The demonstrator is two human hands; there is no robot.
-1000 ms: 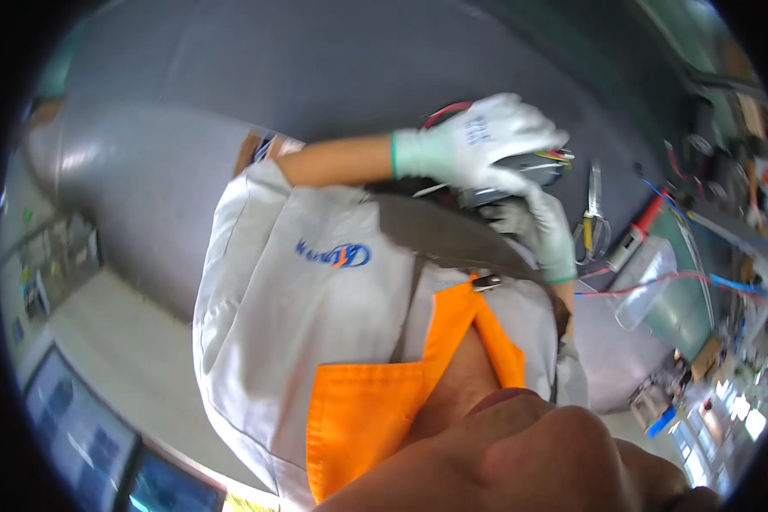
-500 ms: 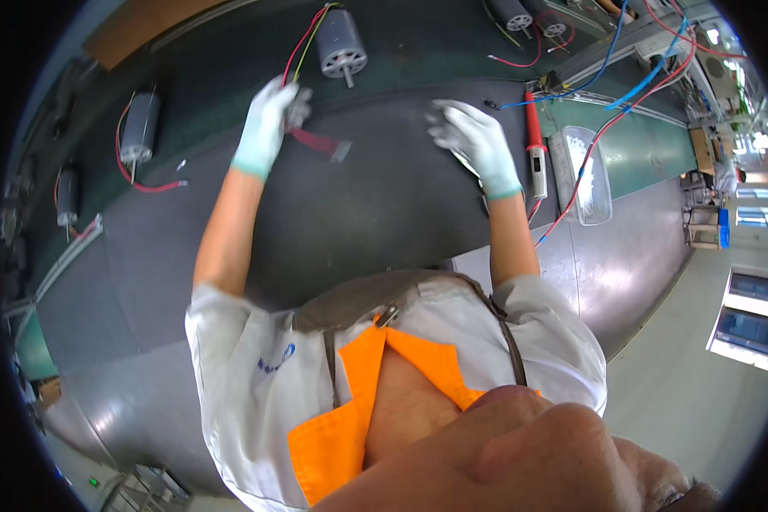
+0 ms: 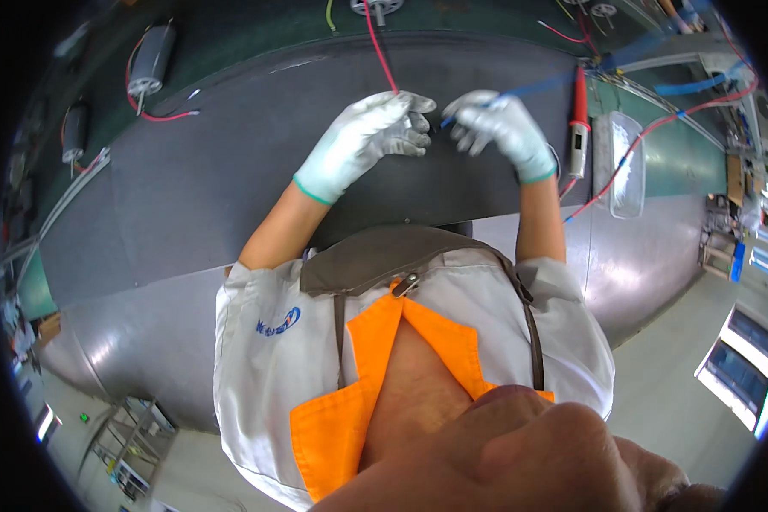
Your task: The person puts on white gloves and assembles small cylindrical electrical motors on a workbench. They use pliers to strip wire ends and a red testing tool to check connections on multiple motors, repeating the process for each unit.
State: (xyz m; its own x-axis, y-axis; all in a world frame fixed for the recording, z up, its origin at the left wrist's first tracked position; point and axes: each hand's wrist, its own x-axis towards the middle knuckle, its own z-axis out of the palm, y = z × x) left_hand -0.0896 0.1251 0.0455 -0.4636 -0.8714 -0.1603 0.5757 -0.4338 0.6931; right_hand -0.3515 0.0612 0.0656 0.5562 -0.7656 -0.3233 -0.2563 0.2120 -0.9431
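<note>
Left hand (image 3: 369, 132), in a white work glove, is fisted, fingers curled together around the near end of a red wire (image 3: 381, 49) that runs off toward 12 o'clock. Right hand (image 3: 499, 124), also gloved, sits just beside it at 3 o'clock, fingertips pinched on a blue wire (image 3: 533, 87) leading toward 2 o'clock. Both hands hover over the dark work mat (image 3: 230, 171). A red-handled tool (image 3: 578, 119) lies at 3 o'clock; a small motor (image 3: 151, 61) lies at 10 o'clock.

Two gloved hands (image 3: 363, 136) (image 3: 499, 124), two motors (image 3: 151, 61) (image 3: 75, 132), one clear tray (image 3: 627, 166).
</note>
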